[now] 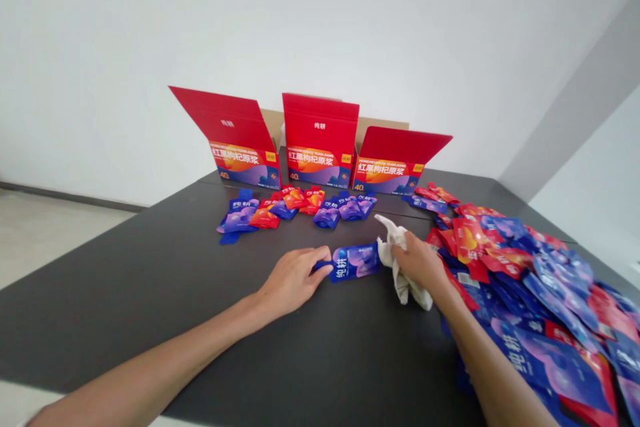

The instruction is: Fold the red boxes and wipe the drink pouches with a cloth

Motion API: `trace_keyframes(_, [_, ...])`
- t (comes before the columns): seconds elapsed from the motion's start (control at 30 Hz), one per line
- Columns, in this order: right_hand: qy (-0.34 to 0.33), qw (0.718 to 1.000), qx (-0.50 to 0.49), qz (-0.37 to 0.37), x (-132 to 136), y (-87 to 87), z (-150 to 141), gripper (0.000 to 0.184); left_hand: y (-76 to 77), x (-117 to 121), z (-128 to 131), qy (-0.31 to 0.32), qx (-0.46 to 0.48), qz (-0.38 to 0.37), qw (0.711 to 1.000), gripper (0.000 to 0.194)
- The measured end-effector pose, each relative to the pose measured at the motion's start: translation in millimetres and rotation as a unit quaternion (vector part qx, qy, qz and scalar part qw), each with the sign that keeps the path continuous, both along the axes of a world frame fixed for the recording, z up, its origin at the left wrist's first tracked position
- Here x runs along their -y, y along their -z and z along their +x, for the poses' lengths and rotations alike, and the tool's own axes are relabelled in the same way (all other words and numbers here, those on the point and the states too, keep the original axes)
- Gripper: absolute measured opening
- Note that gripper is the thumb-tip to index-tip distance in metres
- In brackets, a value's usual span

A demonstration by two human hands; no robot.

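Between my two hands, a blue and purple drink pouch (356,262) with white lettering lies level just over or on the dark table. My left hand (295,277) is closed on its narrow left end, thumb and fingers pinching it. A crumpled white cloth (397,257) is bunched in my right hand (420,265), whose fingers wrap round it. The cloth touches or overlaps the pouch's right end. I cannot tell whether the right fingers also grip the pouch through the cloth.
Three red cardboard boxes, left (245,163), middle (320,163) and right (387,173), stand with raised lids at the back of the table (200,247). Several red and blue pouches (327,212) lie before them. A large heap of pouches (545,320) covers the right side, beside my right forearm.
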State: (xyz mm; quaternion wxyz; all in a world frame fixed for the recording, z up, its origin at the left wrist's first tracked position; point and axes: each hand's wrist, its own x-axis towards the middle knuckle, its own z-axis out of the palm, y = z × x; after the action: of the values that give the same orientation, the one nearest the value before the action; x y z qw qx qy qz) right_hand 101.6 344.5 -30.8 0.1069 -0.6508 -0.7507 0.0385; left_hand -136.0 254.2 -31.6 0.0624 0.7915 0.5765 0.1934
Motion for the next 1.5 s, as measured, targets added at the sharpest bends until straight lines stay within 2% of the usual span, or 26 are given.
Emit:
trace_keyframes(0.07, [0.013,0.997,-0.072,0.010,-7,-6.9,18,0.031,-8.0,-1,-7,0.058,-0.047,0.074,0.994,0.023])
trace_keyframes(0.17, [0.003,0.992,-0.125,0.035,-5,-16.3,27,0.033,-14.1,-1,-16,0.201,-0.116,0.134,0.964,0.029])
trace_keyframes(0.23, [-0.037,0.992,-0.121,0.024,7,-18.1,17,0.029,-12.0,0,-18,0.278,-0.140,0.139,0.940,0.029])
trace_keyframes(0.33, [-0.131,0.988,-0.084,0.004,37,-12.2,-13,0.025,-0.6,0,-18,0.354,-0.163,0.175,0.904,0.025])
trace_keyframes(0.4, [-0.213,0.976,-0.039,0.002,55,-5.2,-34,0.024,8.7,-1,-18,0.388,-0.172,0.200,0.883,0.025])
trace_keyframes(0.47, [-0.258,0.966,0.010,0.008,65,0.1,-48,0.023,16.1,-1,-18,0.401,-0.175,0.199,0.877,0.025])
trace_keyframes(0.5, [-0.257,0.966,0.030,0.013,66,1.4,-51,0.023,18.8,-1,-19,0.400,-0.171,0.196,0.879,0.025])
trace_keyframes(0.63, [-0.147,0.985,0.081,0.038,57,-0.7,-52,0.022,24.8,0,-20,0.381,-0.126,0.176,0.899,0.025])
trace_keyframes(0.67, [-0.143,0.985,0.087,0.039,56,-1.5,-52,0.021,25.8,0,-20,0.379,-0.117,0.169,0.902,0.026])
trace_keyframes(0.8, [-0.260,0.963,0.070,0.023,63,-1.3,-55,0.022,29.1,1,-19,0.375,-0.102,0.161,0.907,0.029])
trace_keyframes(0.83, [-0.260,0.963,0.068,0.021,64,-1.0,-55,0.023,29.4,1,-18,0.373,-0.103,0.160,0.908,0.030])
trace_keyframes(0.97, [-0.154,0.983,0.093,0.037,62,-0.9,-53,0.021,28.3,2,-17,0.371,-0.112,0.149,0.910,0.031])
trace_keyframes(1.0, [-0.161,0.982,0.094,0.038,62,-0.6,-54,0.020,28.2,2,-17,0.372,-0.116,0.148,0.909,0.030])
trace_keyframes(1.1, [-0.245,0.966,0.078,0.019,66,1.5,-57,0.022,30.1,2,-15,0.372,-0.128,0.158,0.906,0.029])
trace_keyframes(1.13, [-0.251,0.965,0.074,0.016,65,2.3,-57,0.022,31.0,3,-15,0.370,-0.133,0.164,0.905,0.028])
trace_keyframes(1.2, [-0.201,0.976,0.080,0.021,57,3.2,-51,0.020,30.4,4,-15,0.366,-0.135,0.179,0.903,0.025])
trace_keyframes(1.27, [-0.112,0.989,0.091,0.024,40,2.4,-36,0.019,22.6,3,-17,0.347,-0.111,0.198,0.910,0.021])
trace_keyframes(1.33, [-0.046,0.996,0.076,0.006,21,-0.6,-16,0.022,5.0,-5,-23,0.289,-0.060,0.211,0.932,0.017])
trace_keyframes(1.43, [-0.021,1.000,0.001,-0.010,2,-6.8,10,0.025,-32.3,-39,-39,0.147,0.009,0.187,0.971,0.016])
trace_keyframes(1.5, [-0.027,0.999,-0.042,-0.014,-2,-8.8,17,0.025,-52.5,-76,-53,0.094,0.015,0.140,0.986,0.023])
